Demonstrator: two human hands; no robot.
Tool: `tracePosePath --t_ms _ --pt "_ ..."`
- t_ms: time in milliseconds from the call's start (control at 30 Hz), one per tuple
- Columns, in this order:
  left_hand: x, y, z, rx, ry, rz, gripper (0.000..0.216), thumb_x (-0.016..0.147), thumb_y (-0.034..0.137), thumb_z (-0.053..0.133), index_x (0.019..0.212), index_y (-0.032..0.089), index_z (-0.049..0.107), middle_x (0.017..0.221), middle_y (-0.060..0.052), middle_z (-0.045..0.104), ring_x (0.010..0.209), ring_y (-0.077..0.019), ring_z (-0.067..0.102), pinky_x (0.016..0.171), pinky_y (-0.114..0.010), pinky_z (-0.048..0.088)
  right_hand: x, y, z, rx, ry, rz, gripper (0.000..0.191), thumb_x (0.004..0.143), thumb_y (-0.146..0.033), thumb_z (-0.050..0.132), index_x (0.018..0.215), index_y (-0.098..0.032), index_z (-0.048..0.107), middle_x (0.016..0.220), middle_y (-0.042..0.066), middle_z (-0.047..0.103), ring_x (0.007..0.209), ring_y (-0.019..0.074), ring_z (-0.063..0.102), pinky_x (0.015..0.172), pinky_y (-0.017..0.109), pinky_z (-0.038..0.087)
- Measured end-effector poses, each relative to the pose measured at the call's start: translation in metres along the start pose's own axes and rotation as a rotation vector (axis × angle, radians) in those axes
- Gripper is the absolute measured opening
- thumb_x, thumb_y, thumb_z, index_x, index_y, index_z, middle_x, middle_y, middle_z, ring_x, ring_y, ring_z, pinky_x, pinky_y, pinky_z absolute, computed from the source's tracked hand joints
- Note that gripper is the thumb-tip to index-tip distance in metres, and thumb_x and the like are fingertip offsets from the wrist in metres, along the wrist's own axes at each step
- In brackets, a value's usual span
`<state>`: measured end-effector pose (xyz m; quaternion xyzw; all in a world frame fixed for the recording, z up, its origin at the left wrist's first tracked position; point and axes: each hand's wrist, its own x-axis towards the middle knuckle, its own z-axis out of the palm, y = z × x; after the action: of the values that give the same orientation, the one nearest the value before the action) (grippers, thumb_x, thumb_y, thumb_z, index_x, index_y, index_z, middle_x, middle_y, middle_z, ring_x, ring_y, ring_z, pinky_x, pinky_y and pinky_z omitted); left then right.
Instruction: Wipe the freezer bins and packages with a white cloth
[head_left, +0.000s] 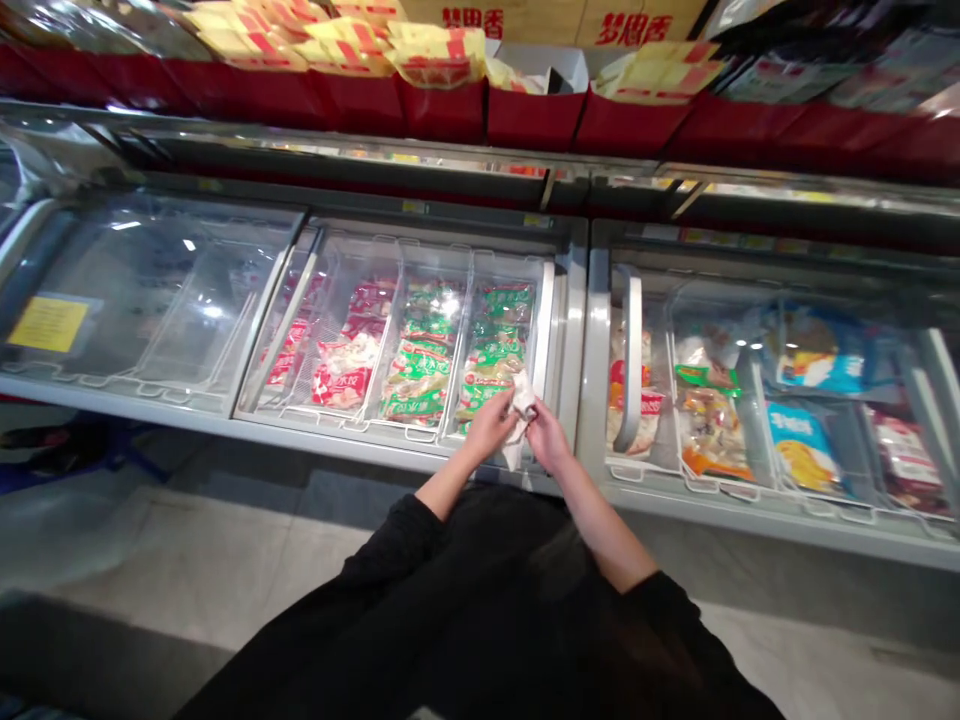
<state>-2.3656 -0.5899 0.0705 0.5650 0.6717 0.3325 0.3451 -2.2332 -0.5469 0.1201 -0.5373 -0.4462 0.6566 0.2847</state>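
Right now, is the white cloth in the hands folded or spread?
Crumpled, not spread: the white cloth is bunched between left hand and right hand.

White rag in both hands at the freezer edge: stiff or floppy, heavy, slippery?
The white rag is probably floppy: it bunches and droops between the left hand and right hand. Likely light, since fingertips alone hold it. Its crumpled surface suggests little slip.

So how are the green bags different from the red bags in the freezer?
The green bags fill two bins near the left hand; the red bags lie farther left, partly under the slid glass lid. Green labels versus red ones. Both are clear packets of pale food lying flat.
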Motion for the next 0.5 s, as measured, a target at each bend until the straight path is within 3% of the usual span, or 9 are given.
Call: tracePosePath --t_ms 133,233,333,500 --pt "0.0 -0.033 -0.029 0.026 0.134 -0.116 0.057 0.097 0.011 0.047 0.152 0.023 0.055 0.145 -0.013 0.068 0.136 -0.0246 0.062 0.12 -0.046 0.049 0.01 -0.002 0.004 -0.118 -0.009 -0.024 0.044 0.088 -0.056 0.052 0.11 -0.026 0.075 0.128 0.012 0.079 0.121 0.0323 0.071 0.106 0.052 0.057" --pt "-0.003 -0.057 -0.041 0.068 0.145 -0.13 0.063 0.09 0.012 0.056 0.152 0.02 0.053 0.165 -0.014 0.05 0.155 -0.028 0.042 0.131 -0.05 0.032 0.021 -0.003 -0.007 -0.255 -0.005 -0.042 0.04 0.092 -0.048 0.05 0.115 -0.025 0.073 0.132 0.011 0.076 0.121 0.0311 0.07 0.11 0.052 0.054" --pt "-0.01 -0.075 -0.036 0.164 0.042 -0.086 0.076 0.081 0.011 0.061 0.156 0.018 0.048 0.175 -0.015 0.034 0.164 -0.0292 0.026 0.135 -0.053 0.02 0.037 -0.008 -0.016 -0.426 -0.011 -0.096 0.039 0.093 -0.04 0.047 0.118 -0.024 0.073 0.135 0.011 0.074 0.124 0.0303 0.068 0.114 0.051 0.051" --pt "-0.033 -0.088 -0.005 0.19 -0.033 -0.101 0.079 0.085 0.02 0.055 0.162 0.031 0.041 0.172 -0.01 0.04 0.163 -0.0263 0.032 0.133 -0.052 0.029 0.078 -0.032 -0.019 -0.733 -0.087 -0.254 0.036 0.094 -0.027 0.048 0.118 -0.021 0.074 0.143 0.013 0.069 0.141 0.0274 0.056 0.128 0.046 0.037"
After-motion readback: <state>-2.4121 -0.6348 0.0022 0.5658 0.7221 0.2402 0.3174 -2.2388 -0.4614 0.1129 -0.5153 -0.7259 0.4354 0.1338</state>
